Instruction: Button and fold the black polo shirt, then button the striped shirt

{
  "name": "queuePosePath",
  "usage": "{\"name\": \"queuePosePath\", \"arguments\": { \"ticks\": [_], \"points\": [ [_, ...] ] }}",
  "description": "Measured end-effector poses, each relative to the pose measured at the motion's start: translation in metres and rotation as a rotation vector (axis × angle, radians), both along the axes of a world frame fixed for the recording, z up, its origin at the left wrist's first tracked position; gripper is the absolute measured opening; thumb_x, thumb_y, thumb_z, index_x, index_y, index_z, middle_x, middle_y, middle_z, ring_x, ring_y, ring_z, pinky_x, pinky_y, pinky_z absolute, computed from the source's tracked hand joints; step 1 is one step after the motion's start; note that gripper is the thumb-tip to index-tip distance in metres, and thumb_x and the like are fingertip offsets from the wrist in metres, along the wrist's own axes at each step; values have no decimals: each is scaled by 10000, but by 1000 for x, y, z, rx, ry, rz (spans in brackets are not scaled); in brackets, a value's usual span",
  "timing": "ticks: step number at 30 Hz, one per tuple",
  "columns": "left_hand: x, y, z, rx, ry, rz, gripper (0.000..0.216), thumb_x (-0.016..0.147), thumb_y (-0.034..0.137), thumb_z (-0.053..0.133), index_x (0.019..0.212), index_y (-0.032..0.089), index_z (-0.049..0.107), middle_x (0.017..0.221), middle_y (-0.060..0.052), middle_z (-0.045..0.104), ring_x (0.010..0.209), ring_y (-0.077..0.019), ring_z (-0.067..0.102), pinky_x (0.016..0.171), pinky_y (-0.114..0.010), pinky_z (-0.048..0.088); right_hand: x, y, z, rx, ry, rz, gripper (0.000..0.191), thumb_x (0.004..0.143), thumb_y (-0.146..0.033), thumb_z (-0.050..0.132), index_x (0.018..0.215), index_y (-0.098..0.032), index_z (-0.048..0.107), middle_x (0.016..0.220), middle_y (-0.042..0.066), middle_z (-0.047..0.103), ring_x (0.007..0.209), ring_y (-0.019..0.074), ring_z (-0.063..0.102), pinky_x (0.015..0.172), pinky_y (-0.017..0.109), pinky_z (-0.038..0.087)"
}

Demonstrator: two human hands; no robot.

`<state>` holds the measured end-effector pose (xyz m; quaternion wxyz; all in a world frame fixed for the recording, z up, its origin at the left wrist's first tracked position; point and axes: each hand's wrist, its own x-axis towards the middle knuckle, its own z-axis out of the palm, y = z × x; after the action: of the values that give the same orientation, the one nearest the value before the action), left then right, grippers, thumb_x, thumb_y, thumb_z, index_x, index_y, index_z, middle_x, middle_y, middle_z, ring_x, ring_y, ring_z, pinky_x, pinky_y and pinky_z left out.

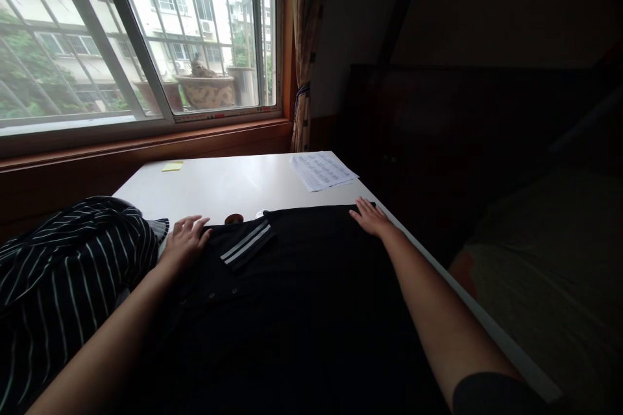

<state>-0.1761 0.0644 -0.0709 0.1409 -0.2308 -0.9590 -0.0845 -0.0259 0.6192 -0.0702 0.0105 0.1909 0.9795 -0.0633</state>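
Observation:
A black polo shirt (pixel 311 272) lies spread over the white table, its collar edged with two pale stripes. Small buttons show below the collar on the left. My left hand (pixel 186 240) rests with fingers apart on the shirt's upper left edge, close to the collar. At the far right corner of the cloth, my right hand (pixel 370 216) lies flat with its fingers stretched out. Neither hand grips the fabric. The lower part of the shirt is too dark to make out.
A striped dark garment (pixel 92 246) is heaped at the left. Printed sheets (pixel 324 170) and a yellow sticky note (pixel 172 166) lie on the white table (pixel 228 181). A brown round object (pixel 234 219) sits just beyond the shirt. Another person (pixel 525 272) is at the right, near the table edge.

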Motion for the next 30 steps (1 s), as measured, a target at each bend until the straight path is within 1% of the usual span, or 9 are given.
{"name": "queuePosePath", "arguments": {
  "ticks": [4, 9, 12, 15, 17, 19, 22, 25, 30],
  "points": [
    [1, 0, 2, 28, 71, -65, 447, 982, 443, 392, 1387, 291, 506, 1471, -67, 451, 1403, -301, 303, 1125, -487, 330, 3, -10, 4, 42, 69, -12, 697, 1018, -502, 195, 1556, -59, 209, 1643, 158, 144, 1522, 282, 103, 1220, 501, 84],
    [9, 22, 15, 14, 118, -321, 406, 995, 381, 403, 1344, 249, 563, 1410, -85, 539, 1422, -300, 328, 1164, -503, 289, 10, -46, 14, 79, 169, 32, 676, 1026, -448, 209, 1545, -14, 207, 1643, 179, 120, 1523, 287, 79, 1225, 482, 53],
    [27, 61, 26, -51, 81, -535, 396, 1019, 374, 375, 1338, 257, 577, 1383, -68, 584, 1411, -280, 376, 1181, -506, 262, 16, -88, 16, 69, 183, 125, 678, 1026, -496, 203, 1543, -61, 262, 1645, 136, 153, 1523, 250, 111, 1230, 429, 88],
    [55, 113, 27, -108, 54, -696, 452, 1026, 424, 359, 1421, 256, 502, 1468, -60, 523, 1442, -273, 346, 1202, -513, 219, 29, -138, 11, 18, 162, 282, 734, 1005, -590, 219, 1540, -94, 299, 1635, 119, 203, 1516, 243, 159, 1224, 408, 148],
    [72, 146, 20, -126, 18, -738, 498, 1018, 486, 358, 1447, 260, 470, 1520, -50, 468, 1459, -265, 323, 1207, -505, 215, 40, -164, 4, -20, 142, 364, 748, 999, -610, 205, 1543, -106, 302, 1628, 118, 225, 1512, 244, 183, 1222, 418, 162],
    [83, 171, 11, -139, -22, -716, 525, 1010, 527, 352, 1457, 272, 457, 1545, -40, 434, 1463, -255, 322, 1210, -501, 211, 50, -175, -5, -14, 148, 397, 746, 996, -616, 209, 1550, -124, 293, 1631, 107, 215, 1515, 240, 169, 1228, 424, 141],
    [81, 191, -2, -129, -35, -637, 590, 997, 566, 344, 1503, 265, 387, 1584, -59, 358, 1476, -268, 297, 1207, -512, 210, 57, -155, -14, 21, 155, 346, 749, 987, -633, 218, 1563, -155, 260, 1641, 77, 190, 1521, 219, 145, 1234, 411, 117],
    [66, 194, -8, -118, -46, -548, 639, 988, 593, 328, 1513, 232, 376, 1595, -87, 326, 1481, -285, 282, 1204, -499, 227, 56, -102, -15, 41, 89, 161, 765, 969, -670, 218, 1567, -194, 250, 1645, 37, 186, 1521, 195, 143, 1234, 390, 119],
    [52, 192, -9, -121, -59, -474, 675, 980, 620, 297, 1510, 210, 385, 1595, -92, 326, 1483, -277, 279, 1213, -461, 226, 52, -15, -8, 52, 64, -41, 754, 987, -607, 182, 1560, -121, 251, 1639, 109, 192, 1513, 253, 175, 1211, 467, 180]
  ]
}}
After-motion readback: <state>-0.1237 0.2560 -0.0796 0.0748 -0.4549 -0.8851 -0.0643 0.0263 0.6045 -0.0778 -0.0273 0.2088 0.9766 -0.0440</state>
